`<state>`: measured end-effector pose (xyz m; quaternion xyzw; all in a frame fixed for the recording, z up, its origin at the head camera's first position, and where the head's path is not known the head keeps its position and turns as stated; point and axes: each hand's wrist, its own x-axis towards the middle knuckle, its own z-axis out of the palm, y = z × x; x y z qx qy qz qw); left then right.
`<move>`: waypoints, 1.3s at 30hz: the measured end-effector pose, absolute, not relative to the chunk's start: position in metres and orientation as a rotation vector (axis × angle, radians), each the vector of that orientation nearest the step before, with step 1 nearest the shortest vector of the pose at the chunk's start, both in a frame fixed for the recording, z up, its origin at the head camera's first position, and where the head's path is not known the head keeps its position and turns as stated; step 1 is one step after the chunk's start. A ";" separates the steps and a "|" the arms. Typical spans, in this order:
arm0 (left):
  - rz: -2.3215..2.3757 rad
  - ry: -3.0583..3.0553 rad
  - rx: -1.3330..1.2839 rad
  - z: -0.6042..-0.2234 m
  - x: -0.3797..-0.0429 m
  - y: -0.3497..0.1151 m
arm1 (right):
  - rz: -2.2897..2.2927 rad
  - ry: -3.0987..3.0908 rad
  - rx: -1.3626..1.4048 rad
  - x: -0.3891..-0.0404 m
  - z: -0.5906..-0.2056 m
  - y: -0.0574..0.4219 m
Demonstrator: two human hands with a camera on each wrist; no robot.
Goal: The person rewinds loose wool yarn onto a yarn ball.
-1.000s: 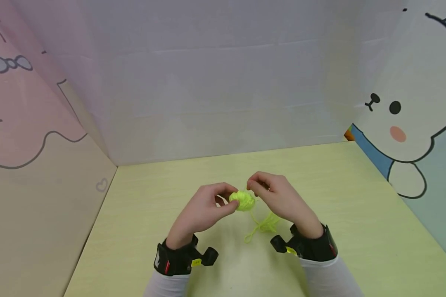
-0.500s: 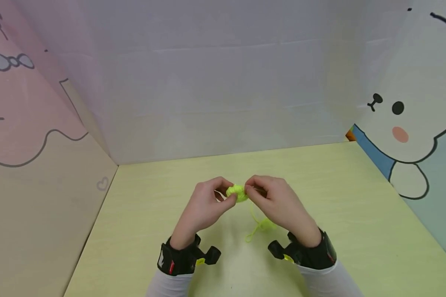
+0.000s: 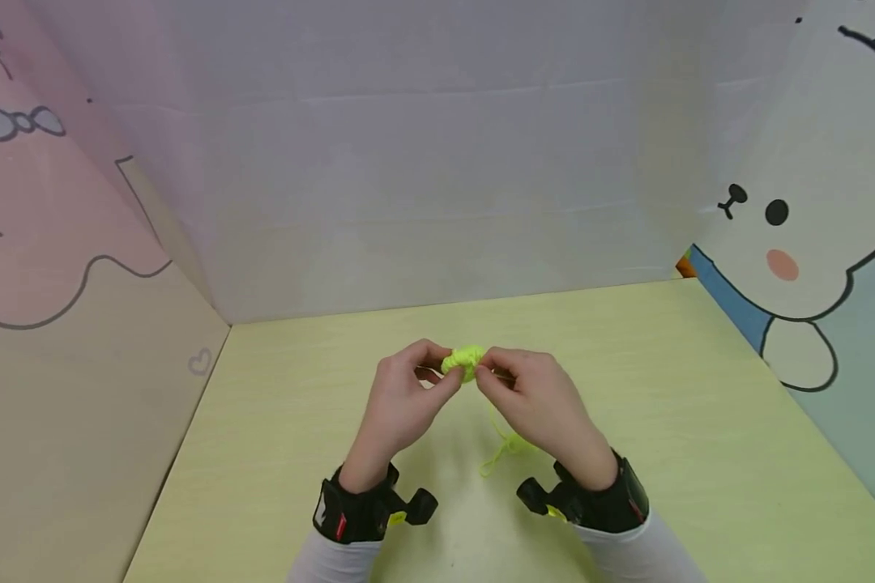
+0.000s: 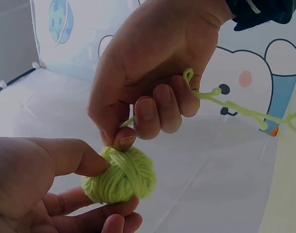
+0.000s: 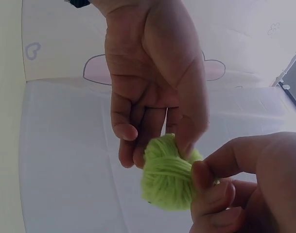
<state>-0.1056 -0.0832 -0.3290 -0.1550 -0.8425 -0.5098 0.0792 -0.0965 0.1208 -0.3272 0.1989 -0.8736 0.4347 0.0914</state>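
A small ball of yellow-green yarn (image 3: pixel 463 361) is held up above the table between both hands. My left hand (image 3: pixel 408 397) grips it from the left, thumb on one side and fingers on the other, as the left wrist view shows with the yarn ball (image 4: pixel 121 177). My right hand (image 3: pixel 543 397) pinches the yarn strand (image 4: pixel 128 122) between thumb and index finger, its fingertips against the ball. In the right wrist view these fingertips (image 5: pixel 206 179) touch the ball's side. A tail of loose yarn (image 3: pixel 512 444) runs down from the right hand.
The pale yellow table (image 3: pixel 321 356) meets a white back sheet (image 3: pixel 423 178). Side panels with cartoon prints stand at left and right. Each wrist wears a black strap with a camera mount (image 3: pixel 360 506).
The right hand has come in from beside the ball to touch it. Both hands have lifted the ball slightly away from me, and the ball has turned in the left hand.
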 end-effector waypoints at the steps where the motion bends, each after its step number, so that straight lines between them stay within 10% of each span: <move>1: -1.541 -2.504 -0.458 -0.329 -0.106 -0.082 | 1.302 -2.594 0.583 -0.097 -0.327 0.119; 39: -1.988 -2.579 -0.689 -0.314 -0.115 -0.104 | 1.637 -2.685 0.639 -0.119 -0.332 0.137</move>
